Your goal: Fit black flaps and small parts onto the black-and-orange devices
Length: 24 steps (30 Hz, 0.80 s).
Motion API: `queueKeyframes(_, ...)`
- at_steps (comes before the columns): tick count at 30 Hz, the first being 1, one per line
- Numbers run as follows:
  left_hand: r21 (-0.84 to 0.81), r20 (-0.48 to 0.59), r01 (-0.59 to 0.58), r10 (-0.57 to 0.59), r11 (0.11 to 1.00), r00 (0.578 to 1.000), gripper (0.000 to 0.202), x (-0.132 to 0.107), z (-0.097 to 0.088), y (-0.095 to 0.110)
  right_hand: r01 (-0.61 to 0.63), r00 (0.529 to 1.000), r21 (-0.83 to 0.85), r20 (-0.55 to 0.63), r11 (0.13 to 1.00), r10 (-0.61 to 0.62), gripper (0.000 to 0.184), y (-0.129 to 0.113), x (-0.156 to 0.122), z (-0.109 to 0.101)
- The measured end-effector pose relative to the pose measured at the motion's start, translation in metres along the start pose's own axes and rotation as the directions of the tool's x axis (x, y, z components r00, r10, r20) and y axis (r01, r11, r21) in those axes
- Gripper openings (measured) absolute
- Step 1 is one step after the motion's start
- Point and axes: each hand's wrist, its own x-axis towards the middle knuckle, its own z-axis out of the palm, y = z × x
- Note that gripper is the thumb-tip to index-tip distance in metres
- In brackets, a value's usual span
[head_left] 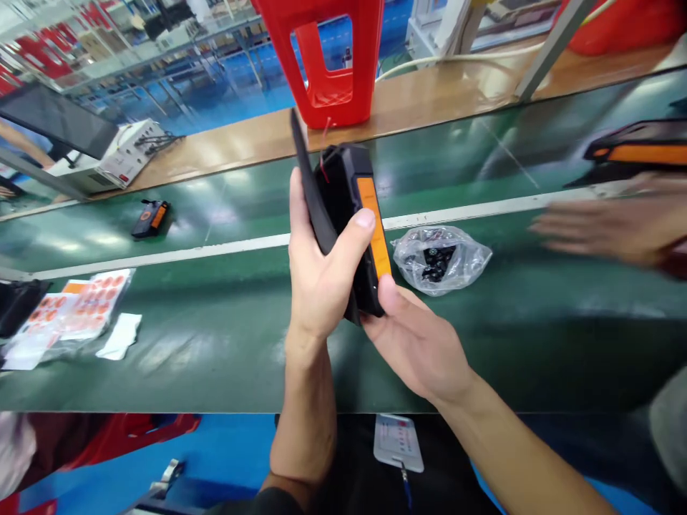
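— How are the fingers set?
— Closed and gripping. The left thumb presses the face of a black rugged handheld device with an orange side strip, held in the left hand; the right hand cups its lower end.
— And around it?
— A thin black rubber flap stands off the device, above a green conveyor belt. A clear plastic bag of small black parts lies just right, near a co-worker's blurred hand.

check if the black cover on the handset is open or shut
Open: the black cover splays from the handset at the top, red wire showing between.
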Motion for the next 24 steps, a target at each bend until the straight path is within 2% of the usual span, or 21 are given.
queueKeyframes(5, -0.027, -0.018, 0.016, -0.016, 1.0, 1.0, 0.061, 0.016, 0.005, -0.007, -0.016, 1.0, 0.07, 0.005, 0.997, 0.016, 0.051, -0.003, 0.004, -0.002)
queueKeyframes(8, -0.036, -0.038, 0.044, -0.045, 0.998, 0.998, 0.064, 0.02, 0.008, -0.011, -0.033, 0.999, 0.104, -0.013, 0.994, 0.035, 0.052, -0.005, 0.005, -0.002)
queueKeyframes(14, -0.097, -0.066, 0.047, -0.054, 0.994, 0.996, 0.069, 0.021, 0.011, -0.019, -0.068, 0.995, -0.011, -0.08, 0.998, 0.067, 0.069, -0.007, 0.006, -0.004)
queueKeyframes(20, -0.038, -0.058, 0.039, -0.042, 0.999, 0.997, 0.072, 0.02, 0.009, -0.021, -0.044, 0.997, 0.053, -0.064, 0.998, 0.048, 0.061, -0.003, 0.007, -0.004)
queueKeyframes(22, -0.035, -0.028, 0.049, -0.05, 0.998, 0.998, 0.072, 0.018, 0.007, -0.019, -0.015, 0.995, 0.016, -0.102, 1.0, 0.016, 0.065, 0.002, 0.006, -0.006)
queueKeyframes(24, -0.057, 0.02, 0.061, -0.06, 0.996, 0.998, 0.074, 0.015, 0.006, -0.017, 0.018, 0.988, -0.135, -0.151, 0.991, -0.039, 0.072, 0.007, 0.003, -0.009)
